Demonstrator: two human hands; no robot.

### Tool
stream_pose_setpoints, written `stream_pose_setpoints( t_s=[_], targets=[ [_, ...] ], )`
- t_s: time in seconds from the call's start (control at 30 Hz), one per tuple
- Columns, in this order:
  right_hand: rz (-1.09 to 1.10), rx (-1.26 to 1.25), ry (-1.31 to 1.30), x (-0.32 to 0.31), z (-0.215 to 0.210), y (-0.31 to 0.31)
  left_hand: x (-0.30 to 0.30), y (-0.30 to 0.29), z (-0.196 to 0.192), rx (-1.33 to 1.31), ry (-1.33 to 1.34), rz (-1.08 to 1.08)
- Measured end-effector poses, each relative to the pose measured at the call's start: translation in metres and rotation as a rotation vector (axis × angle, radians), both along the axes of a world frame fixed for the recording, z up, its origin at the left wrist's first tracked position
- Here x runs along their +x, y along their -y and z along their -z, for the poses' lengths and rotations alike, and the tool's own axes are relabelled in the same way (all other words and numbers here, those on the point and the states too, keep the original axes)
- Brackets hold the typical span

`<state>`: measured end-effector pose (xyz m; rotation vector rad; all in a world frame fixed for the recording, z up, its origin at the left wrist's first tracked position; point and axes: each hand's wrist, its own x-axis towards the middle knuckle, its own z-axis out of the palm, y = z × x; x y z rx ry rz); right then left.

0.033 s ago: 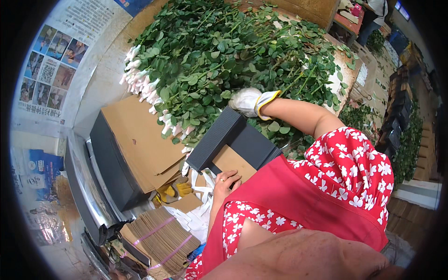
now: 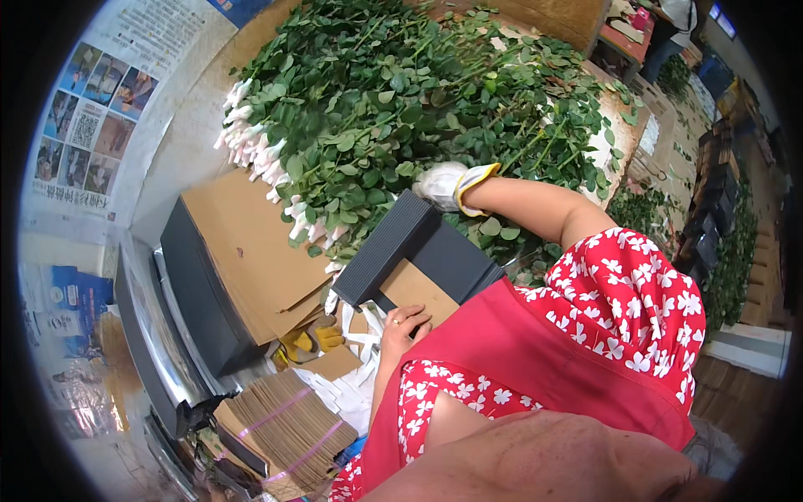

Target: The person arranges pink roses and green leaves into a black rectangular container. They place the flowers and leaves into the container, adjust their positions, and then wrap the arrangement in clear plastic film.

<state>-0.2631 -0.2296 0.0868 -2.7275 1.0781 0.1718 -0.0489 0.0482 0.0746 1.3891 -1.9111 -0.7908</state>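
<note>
My left hand (image 2: 406, 325), bare and wearing a ring, has its fingers bent over the edge of a brown cardboard sheet (image 2: 416, 293). That sheet lies in a dark grey stand with a ribbed front (image 2: 390, 251), close against my apron. My right hand (image 2: 441, 186) wears a whitish glove with a yellow-edged cuff. It reaches past the stand to the near edge of a big heap of leafy rose stems (image 2: 368, 109). The glove's fingertips are blurred and partly hidden by leaves. Pale wrapped flower heads (image 2: 259, 151) line the heap's left side.
Left of the stand, large cardboard sheets (image 2: 259, 251) lean on a dark box (image 2: 205, 293). Below are yellow gloves (image 2: 314, 339), white strips (image 2: 347, 389) and a strapped cardboard bundle (image 2: 288, 427). More dark stands (image 2: 711, 192) and greenery line the right; a person (image 2: 673, 33) stands far off.
Almost nothing differs. My gloved right hand has shifted very slightly at the edge of the leaves; my left hand stays on the cardboard.
</note>
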Motion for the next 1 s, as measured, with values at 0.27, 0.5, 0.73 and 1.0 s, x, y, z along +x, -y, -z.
stream_pose_setpoints(
  t_s=[0.27,0.5,0.73,1.0],
  targets=[
    [0.235,-0.232,0.479,0.014,-0.082,0.054,0.003,0.0,-0.01,0.099,-0.06,-0.031],
    [0.144,-0.126,-0.119,0.065,-0.055,0.121,-0.007,-0.005,-0.004,0.02,-0.079,-0.138],
    [0.252,-0.676,0.388,0.042,-0.134,0.127,-0.008,-0.004,0.0,-0.032,-0.094,-0.161],
    [0.026,-0.73,0.097,0.012,-0.197,0.021,-0.013,-0.003,-0.012,-0.013,-0.055,-0.2]
  ],
)
